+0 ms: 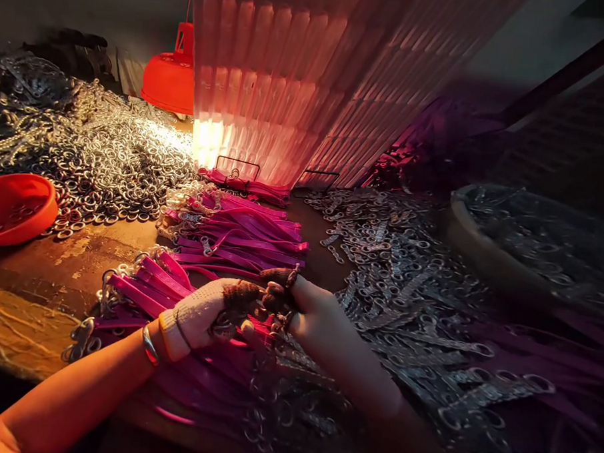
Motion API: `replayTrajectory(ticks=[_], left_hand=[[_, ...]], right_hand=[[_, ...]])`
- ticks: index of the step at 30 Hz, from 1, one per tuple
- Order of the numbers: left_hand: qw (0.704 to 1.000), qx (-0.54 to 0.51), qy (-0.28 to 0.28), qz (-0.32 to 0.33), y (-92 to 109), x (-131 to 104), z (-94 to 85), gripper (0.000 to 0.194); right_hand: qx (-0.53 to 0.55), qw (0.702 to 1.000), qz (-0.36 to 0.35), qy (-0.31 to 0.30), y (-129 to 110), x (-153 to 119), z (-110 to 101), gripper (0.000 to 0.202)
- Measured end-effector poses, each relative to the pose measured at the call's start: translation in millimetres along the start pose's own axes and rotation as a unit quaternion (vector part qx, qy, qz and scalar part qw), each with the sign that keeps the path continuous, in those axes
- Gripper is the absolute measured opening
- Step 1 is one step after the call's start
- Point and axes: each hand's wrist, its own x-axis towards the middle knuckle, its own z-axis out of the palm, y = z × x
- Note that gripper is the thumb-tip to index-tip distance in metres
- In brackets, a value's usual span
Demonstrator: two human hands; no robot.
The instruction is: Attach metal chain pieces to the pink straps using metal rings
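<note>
My left hand (pixel 203 315), in a pale glove with dark fingertips, meets my right hand (pixel 303 303) above a pile of pink straps (pixel 149 293). Dark coverings wrap the fingers of the right hand, and its thumb is bare. The fingers of both hands are closed in a pinch, close together. What lies between them is small, dark and hidden. A bit of pink strap (pixel 261 330) shows just under the fingers, though I cannot tell if it is held. Metal clasps and rings hang at the straps' left ends. Another row of pink straps (pixel 252 224) lies beyond my hands.
A heap of metal rings (pixel 115 155) covers the back left, beside a red bowl (pixel 20 209). A red lamp (pixel 169 80) hangs by a translucent corrugated sheet (pixel 268 85). Loose metal clasps (pixel 401 251) spread to the right, near a large basin (pixel 462 223).
</note>
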Motion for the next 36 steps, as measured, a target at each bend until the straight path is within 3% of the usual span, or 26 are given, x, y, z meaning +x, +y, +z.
replayTrajectory(ticks=[5,8,11,16,20,25,29,31,34,36], left_hand=[[0.985,0.164,0.025,0.053,4,-5,7.2,0.029],[0.982,0.168,0.065,0.05,5,-7,7.2,0.029],[0.98,0.174,0.085,0.047,4,-9,7.6,0.031],[0.98,0.186,0.066,0.032,5,-7,10.2,0.032],[0.97,0.237,0.047,0.01,4,-6,8.9,0.033],[0.947,0.316,0.047,0.014,7,-14,13.1,0.038],[0.914,0.4,0.002,0.071,13,-16,24.3,0.028],[0.924,0.377,0.012,0.064,11,-12,28.7,0.027],[0.965,0.253,0.057,0.023,4,-1,32.1,0.025],[0.971,0.224,0.077,0.013,4,9,31.7,0.024]], right_hand=[[-0.037,0.999,-0.024,0.005,2,-1,3,0.057],[-0.073,0.997,-0.021,0.029,14,-4,1,0.057],[-0.109,0.993,-0.043,0.009,27,-5,-4,0.054],[-0.131,0.98,-0.146,-0.024,33,-4,3,0.066],[-0.205,0.954,-0.212,-0.056,31,-6,8,0.043],[-0.324,0.931,-0.152,-0.07,20,-18,-4,0.004],[-0.305,0.942,-0.091,-0.108,12,-27,-9,0.021],[-0.308,0.946,-0.073,-0.064,12,-32,-3,0.018],[-0.297,0.952,-0.053,0.046,17,-38,12,0.002],[-0.264,0.963,-0.016,0.058,22,-40,17,0.006]])
